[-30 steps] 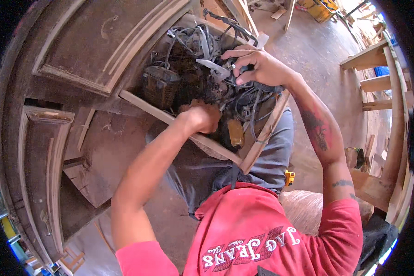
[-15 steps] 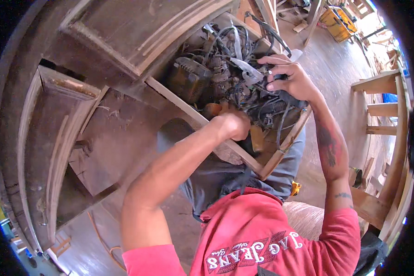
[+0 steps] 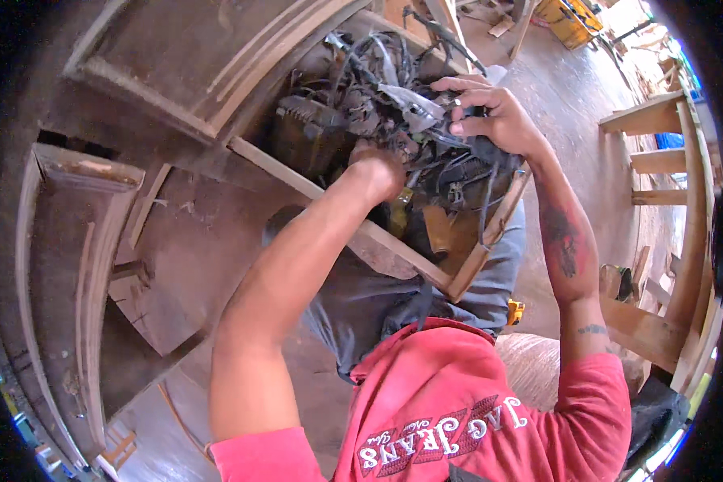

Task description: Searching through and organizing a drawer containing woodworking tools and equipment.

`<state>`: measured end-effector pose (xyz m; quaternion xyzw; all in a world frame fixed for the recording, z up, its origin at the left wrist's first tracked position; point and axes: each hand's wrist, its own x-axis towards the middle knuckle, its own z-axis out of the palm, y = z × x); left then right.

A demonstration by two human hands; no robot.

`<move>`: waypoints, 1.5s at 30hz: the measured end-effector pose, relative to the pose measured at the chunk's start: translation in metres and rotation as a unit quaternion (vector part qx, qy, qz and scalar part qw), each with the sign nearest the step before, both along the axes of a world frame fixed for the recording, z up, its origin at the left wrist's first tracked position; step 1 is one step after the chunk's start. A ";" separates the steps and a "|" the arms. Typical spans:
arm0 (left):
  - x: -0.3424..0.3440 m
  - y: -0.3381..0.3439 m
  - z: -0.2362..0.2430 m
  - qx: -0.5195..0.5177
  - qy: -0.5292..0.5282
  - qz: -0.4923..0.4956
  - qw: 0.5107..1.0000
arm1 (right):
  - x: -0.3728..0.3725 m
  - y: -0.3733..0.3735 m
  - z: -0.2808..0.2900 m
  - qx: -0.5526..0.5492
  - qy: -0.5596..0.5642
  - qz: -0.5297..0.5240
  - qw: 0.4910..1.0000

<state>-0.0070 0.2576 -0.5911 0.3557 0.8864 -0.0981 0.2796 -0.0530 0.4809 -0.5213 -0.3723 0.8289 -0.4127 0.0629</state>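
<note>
A wooden drawer (image 3: 406,255) stands before me, heaped with tangled black cables (image 3: 466,170) and dusty tools. Inside it, my left hand (image 3: 380,171) reaches down among the clutter; its fingers are mostly hidden. A dark finned block (image 3: 304,132) lies just left of that hand. My right hand (image 3: 494,116) is over the drawer's right side, fingers bent, with a small pale-tipped piece between them that I cannot make out. Close to its fingertips is a crumpled clear plastic bag (image 3: 416,104) on the heap. A yellowish flat piece (image 3: 437,228) leans in the near corner.
Carved wooden panels (image 3: 161,72) stand at the left, and another panelled piece (image 3: 68,281) is lower down. On the right is a wooden frame with crosspieces (image 3: 659,162). A yellow container (image 3: 569,22) sits on the far floor. An orange cord (image 3: 177,414) lies at the lower left.
My left hand has moved left and farther into the heap, toward the finned block. The right hand keeps its bent-finger pose. The whole view has shifted slightly.
</note>
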 end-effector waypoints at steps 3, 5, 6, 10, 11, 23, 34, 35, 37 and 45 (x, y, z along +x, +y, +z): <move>-0.004 -0.009 0.003 0.013 -0.054 0.103 0.993 | -0.002 -0.001 -0.002 -0.003 0.027 0.007 1.000; -0.002 -0.018 0.016 0.015 -0.063 0.163 0.984 | -0.003 0.002 -0.006 -0.007 0.038 0.021 0.999; 0.001 -0.026 0.028 0.011 -0.047 0.160 0.986 | -0.004 0.001 -0.006 -0.008 0.037 0.019 0.999; 0.000 -0.046 0.019 0.030 0.003 0.077 0.997 | -0.003 0.004 -0.008 -0.021 0.051 0.018 0.998; -0.001 -0.051 0.016 0.030 0.002 0.079 0.996 | -0.004 0.004 -0.009 -0.031 0.043 0.014 0.999; -0.024 0.006 -0.034 0.081 -0.056 0.153 0.983 | 0.004 0.000 -0.002 -0.042 -0.016 -0.043 0.998; 0.057 0.074 -0.004 0.137 0.089 0.295 0.941 | 0.021 -0.005 0.025 0.047 0.042 -0.034 0.997; 0.064 0.077 0.011 0.121 0.115 0.288 0.943 | 0.022 -0.002 0.028 0.067 0.047 -0.026 0.996; 0.070 0.078 0.022 0.104 0.141 0.283 0.943 | 0.025 -0.005 0.033 0.086 0.053 -0.014 0.995; 0.063 0.098 -0.019 0.106 0.077 0.295 0.946 | 0.048 -0.082 0.064 0.151 0.258 0.121 0.947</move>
